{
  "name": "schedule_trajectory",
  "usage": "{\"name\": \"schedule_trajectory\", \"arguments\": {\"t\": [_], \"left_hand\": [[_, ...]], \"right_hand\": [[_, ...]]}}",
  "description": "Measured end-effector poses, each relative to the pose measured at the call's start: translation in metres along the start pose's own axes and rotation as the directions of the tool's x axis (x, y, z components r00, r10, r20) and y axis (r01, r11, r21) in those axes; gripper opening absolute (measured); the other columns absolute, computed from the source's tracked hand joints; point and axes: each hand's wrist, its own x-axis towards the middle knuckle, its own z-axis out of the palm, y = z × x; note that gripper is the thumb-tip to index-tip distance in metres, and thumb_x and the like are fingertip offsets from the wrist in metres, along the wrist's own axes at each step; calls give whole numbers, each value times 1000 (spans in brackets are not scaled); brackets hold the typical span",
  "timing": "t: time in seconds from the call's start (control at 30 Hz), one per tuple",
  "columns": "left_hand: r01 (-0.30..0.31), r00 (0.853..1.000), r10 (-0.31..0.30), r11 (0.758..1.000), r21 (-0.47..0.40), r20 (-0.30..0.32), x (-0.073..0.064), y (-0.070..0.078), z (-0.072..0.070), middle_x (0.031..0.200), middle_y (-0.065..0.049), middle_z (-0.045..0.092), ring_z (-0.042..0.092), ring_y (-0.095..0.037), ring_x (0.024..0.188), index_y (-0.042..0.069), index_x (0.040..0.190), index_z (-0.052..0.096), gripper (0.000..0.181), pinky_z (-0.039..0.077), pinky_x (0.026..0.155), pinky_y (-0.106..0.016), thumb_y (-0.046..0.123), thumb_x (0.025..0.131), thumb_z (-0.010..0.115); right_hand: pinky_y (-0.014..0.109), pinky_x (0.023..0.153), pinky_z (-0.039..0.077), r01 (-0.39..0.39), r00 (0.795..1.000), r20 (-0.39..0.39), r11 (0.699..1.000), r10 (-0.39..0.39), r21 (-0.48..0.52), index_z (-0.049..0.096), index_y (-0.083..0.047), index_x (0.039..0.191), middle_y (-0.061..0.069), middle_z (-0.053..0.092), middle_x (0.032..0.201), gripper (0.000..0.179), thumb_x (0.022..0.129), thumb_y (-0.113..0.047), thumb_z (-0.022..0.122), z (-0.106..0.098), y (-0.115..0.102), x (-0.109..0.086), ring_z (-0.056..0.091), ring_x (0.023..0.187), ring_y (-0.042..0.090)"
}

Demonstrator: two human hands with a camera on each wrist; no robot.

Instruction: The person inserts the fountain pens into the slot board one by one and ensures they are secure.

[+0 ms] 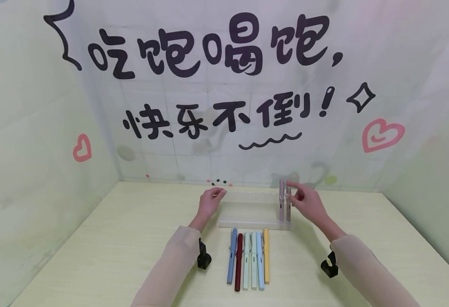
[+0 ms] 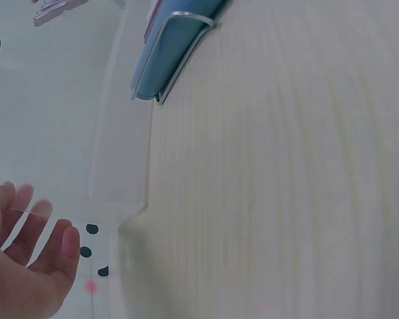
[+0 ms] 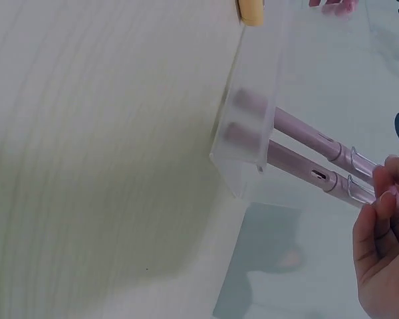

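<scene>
A clear plastic pen stand stands at the back of the table. At its upper left corner, my left hand holds the transparent edge between thumb and fingers. Two pinkish-purple pens stand upright side by side at the stand's right end, their lower ends in its base. My right hand pinches the upper part of the rightmost pen; the other purple pen is just left of it. The fingertips partly hide the cap in the right wrist view.
In front of the stand lies a row of pens: blue, dark red, pale green, another pale green, light blue and yellow. A printed cloth wall rises close behind the stand.
</scene>
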Motion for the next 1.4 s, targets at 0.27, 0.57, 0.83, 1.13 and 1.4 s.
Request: {"name": "schedule_trajectory", "arguments": {"t": [0.27,0.57,0.83,1.13,1.4], "left_hand": [[-52,999,52,999,14,-11,0,-1,0,95,-12,63,57,-25,91,0,99,64,24,47,75,-36,20,89,54],[-31,999,32,999,14,-12,0,-1,0,96,-11,63,56,-25,92,1,99,63,24,47,76,-35,20,89,53],[-24,1000,24,1000,2,-9,1,-2,1,96,-11,62,56,-24,92,1,100,63,24,47,76,-35,21,89,54],[-29,1000,29,1000,8,-11,1,-1,0,96,-11,63,56,-24,92,1,100,63,25,47,76,-35,21,89,54],[-25,1000,25,1000,-2,-7,1,-2,0,97,-12,62,56,-25,93,0,100,63,25,47,77,-35,21,89,54]], "right_hand": [[25,41,35,1,999,35,1000,-2,25,57,-4,113,-3,48,56,31,83,-7,60,6,-4,-12,41,48,12],[23,41,35,-3,998,65,998,-1,61,59,-4,110,-3,46,57,29,81,-5,62,13,-6,-22,39,48,11],[23,43,38,-41,994,105,995,31,93,59,-3,109,-2,49,59,28,81,-4,62,18,-6,-29,42,50,11],[23,43,39,-64,985,166,993,46,102,58,0,107,-3,50,59,28,81,-9,63,23,-9,-37,44,50,11],[22,43,39,-90,968,245,987,55,135,59,1,105,-2,52,60,28,82,-13,63,28,-11,-46,45,51,10]]}}
